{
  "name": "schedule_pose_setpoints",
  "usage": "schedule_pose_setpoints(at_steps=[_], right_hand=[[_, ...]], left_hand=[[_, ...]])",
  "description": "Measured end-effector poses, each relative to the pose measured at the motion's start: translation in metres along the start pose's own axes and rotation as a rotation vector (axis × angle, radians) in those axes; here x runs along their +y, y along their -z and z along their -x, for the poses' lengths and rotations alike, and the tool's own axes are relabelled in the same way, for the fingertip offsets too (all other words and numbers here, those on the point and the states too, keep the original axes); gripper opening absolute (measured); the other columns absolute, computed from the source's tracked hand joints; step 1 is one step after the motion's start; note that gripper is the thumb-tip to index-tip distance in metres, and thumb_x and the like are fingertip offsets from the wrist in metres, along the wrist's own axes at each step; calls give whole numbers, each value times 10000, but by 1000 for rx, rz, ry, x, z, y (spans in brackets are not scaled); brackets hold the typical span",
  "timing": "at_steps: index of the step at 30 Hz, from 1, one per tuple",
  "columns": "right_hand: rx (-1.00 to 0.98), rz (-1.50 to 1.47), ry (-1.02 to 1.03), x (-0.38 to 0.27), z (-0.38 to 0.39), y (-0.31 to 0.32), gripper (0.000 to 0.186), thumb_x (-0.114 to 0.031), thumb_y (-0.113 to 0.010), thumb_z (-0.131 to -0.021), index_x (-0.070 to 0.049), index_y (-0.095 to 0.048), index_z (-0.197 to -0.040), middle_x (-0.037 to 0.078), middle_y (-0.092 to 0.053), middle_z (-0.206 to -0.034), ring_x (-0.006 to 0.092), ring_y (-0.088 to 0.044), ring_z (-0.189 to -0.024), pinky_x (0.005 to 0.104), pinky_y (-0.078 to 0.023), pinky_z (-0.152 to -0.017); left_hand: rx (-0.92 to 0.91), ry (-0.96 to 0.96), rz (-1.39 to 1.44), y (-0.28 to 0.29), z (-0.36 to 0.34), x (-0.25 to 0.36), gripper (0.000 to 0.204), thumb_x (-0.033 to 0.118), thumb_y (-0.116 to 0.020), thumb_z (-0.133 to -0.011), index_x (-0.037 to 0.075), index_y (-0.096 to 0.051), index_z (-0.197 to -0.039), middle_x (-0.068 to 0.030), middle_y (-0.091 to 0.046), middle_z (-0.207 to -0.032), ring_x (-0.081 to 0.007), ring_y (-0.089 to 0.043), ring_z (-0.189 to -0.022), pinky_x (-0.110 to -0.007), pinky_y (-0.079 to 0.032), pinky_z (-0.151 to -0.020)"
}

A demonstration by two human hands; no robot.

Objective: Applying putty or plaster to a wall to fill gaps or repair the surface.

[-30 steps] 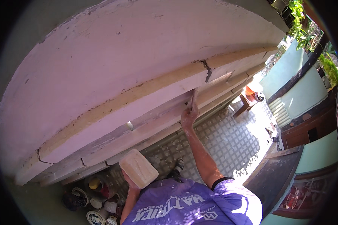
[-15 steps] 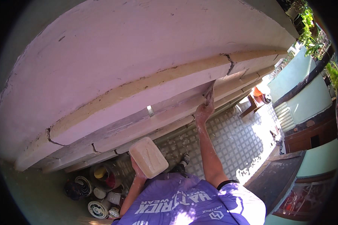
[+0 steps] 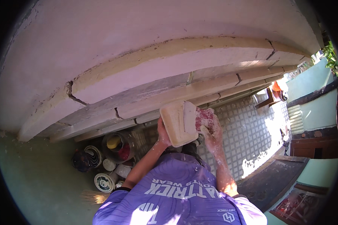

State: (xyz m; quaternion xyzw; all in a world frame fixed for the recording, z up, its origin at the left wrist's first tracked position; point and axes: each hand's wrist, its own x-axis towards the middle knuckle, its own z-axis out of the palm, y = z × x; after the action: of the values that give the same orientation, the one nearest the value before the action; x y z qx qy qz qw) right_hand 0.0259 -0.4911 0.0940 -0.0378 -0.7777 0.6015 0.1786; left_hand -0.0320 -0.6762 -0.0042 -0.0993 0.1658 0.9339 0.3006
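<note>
The tray [image 3: 172, 123] is at mid-frame, its long axis running steeply from upper left to lower right. The left hand [image 3: 163, 133] has its grip on the tray's left side; the right hand [image 3: 213, 135], its grip closed around a red tool [image 3: 204, 115], is just beside the right edge.

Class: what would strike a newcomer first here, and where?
At the centre, the left hand holds a pale rectangular tub; the right hand holds a red, smeared tool at its right side. A long, cracked ledge stretches above them. Containers cluster at lower left.
</note>
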Motion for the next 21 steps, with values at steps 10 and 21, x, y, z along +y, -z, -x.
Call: schedule_pose_setpoints(at_steps=[10,21], right_hand=[[-362,313,-44,-15,38,-47,753,82,-557,-755,-41,-355,-1470,279,-556,-1313,457,-556,-1195,472,-462,-1011],[-283,-227,-190,30,31,-61,628,50,-558,-857,11,-398,-1463,133,-568,-1352,173,-516,-1250,325,-396,-1085]], left_hand=[[32,-5,-36,20,7,-7,757,660,-403,-878,69,-547,-1328,-133,-643,-1215,-303,-636,-1090,-445,-501,-984],[143,38,-208,8,17,2,844,708,-342,-879,45,-511,-1373,-159,-622,-1275,-330,-627,-1140,-468,-487,-1026]])
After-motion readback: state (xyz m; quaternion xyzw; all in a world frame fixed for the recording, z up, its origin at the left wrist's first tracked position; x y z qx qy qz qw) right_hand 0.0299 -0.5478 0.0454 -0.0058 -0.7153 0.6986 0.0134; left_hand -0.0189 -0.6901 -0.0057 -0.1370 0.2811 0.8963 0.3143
